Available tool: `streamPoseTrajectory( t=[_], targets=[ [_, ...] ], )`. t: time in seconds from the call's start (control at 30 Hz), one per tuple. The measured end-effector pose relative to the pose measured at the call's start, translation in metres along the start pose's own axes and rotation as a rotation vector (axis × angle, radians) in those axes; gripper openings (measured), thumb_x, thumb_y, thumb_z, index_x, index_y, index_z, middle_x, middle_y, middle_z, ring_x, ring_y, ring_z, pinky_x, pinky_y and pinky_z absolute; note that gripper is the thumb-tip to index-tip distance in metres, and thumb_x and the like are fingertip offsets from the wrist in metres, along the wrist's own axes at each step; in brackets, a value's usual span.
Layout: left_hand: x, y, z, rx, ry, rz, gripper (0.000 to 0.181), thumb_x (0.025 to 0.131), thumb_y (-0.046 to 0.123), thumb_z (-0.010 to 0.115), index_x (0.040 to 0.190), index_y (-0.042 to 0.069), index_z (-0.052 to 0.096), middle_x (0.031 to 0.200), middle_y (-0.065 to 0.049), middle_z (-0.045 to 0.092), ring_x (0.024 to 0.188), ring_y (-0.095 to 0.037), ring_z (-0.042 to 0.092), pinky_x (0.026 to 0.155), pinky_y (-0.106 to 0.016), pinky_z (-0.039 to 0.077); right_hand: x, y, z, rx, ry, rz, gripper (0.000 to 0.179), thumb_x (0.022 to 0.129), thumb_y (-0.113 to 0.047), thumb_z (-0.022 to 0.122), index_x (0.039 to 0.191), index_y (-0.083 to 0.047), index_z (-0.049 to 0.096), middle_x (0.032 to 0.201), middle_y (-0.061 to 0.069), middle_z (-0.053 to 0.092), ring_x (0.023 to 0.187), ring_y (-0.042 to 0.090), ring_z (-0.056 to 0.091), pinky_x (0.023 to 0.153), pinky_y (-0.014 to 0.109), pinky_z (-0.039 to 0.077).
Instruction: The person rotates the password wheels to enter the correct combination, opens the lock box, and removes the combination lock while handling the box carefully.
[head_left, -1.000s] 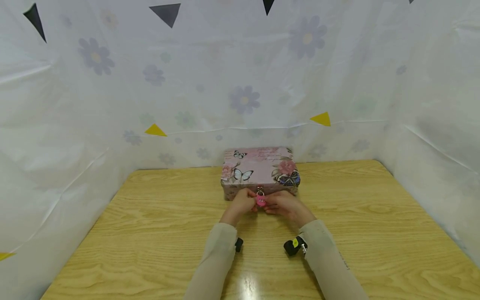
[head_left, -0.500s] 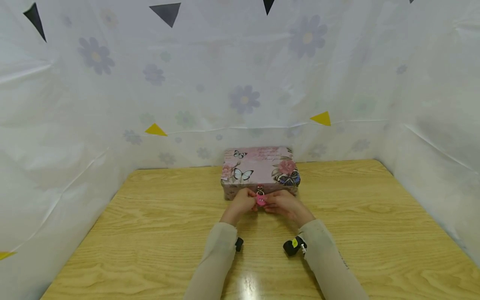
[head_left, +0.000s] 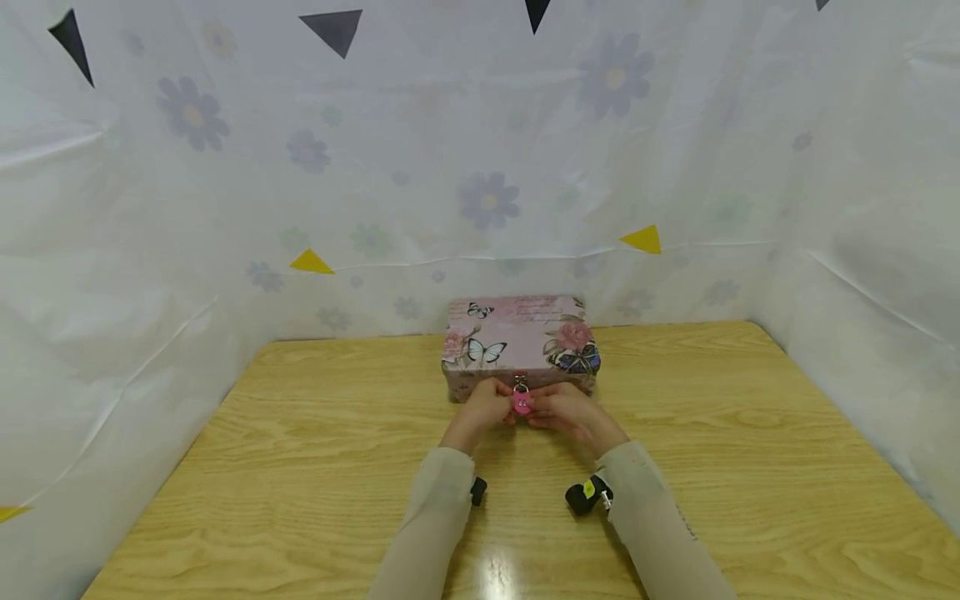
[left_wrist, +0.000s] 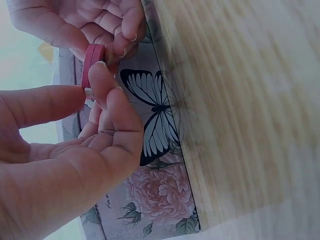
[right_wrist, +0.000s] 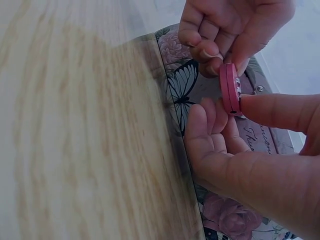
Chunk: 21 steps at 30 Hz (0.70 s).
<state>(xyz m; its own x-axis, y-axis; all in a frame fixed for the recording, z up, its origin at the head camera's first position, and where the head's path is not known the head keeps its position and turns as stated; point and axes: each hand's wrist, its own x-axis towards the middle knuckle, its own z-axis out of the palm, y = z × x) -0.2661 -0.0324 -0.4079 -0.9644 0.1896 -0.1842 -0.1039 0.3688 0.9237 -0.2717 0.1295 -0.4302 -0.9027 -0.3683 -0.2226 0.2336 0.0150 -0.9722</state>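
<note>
A small pink combination padlock hangs by its shackle from the metal clasp on the front of a pink box printed with butterflies and roses. From the left, my left hand pinches the padlock's edge between thumb and fingers. My right hand pinches the opposite edge, its thumb beside the number dials, as the right wrist view shows. Seen edge-on in the left wrist view, the padlock sits between both sets of fingertips. The box lid is down.
The box stands at the back of a wood-grain table, close to a white flowered curtain. Black straps with cameras sit at the wrists. Yellow triangles hang on the curtain.
The right hand's fingers shift very slightly at the padlock, and the right wrist moves a touch left. The left hand and the box look the same.
</note>
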Motion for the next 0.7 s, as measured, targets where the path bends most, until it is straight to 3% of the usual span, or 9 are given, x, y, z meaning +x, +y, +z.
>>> streamPoseTrajectory(
  t=[0.27, 0.7],
  targets=[
    [-0.0001, -0.0007, 0.0003, -0.016, -0.006, 0.010, 0.005, 0.092, -0.003, 0.051, 0.096, -0.007, 0.052, 0.078, -0.008, 0.050, 0.065, -0.022, 0.057, 0.070, -0.037, 0.053, 0.0009, 0.0016, -0.0018, 0.005, -0.010, -0.012, 0.037, 0.095, 0.003, 0.046, 0.125, 0.025, 0.042, 0.093, 0.006, 0.062, 0.081, 0.012, 0.061, 0.084, 0.033, 0.052],
    [0.0006, -0.0009, 0.0001, -0.017, -0.010, 0.011, 0.008, 0.093, -0.002, 0.051, 0.099, -0.007, 0.052, 0.079, -0.008, 0.050, 0.063, -0.019, 0.056, 0.069, -0.035, 0.053, -0.0019, -0.0014, -0.0024, 0.059, -0.028, 0.049, 0.039, 0.098, -0.004, 0.044, 0.128, 0.021, 0.042, 0.091, 0.004, 0.064, 0.081, 0.013, 0.062, 0.082, 0.031, 0.053]
  ],
)
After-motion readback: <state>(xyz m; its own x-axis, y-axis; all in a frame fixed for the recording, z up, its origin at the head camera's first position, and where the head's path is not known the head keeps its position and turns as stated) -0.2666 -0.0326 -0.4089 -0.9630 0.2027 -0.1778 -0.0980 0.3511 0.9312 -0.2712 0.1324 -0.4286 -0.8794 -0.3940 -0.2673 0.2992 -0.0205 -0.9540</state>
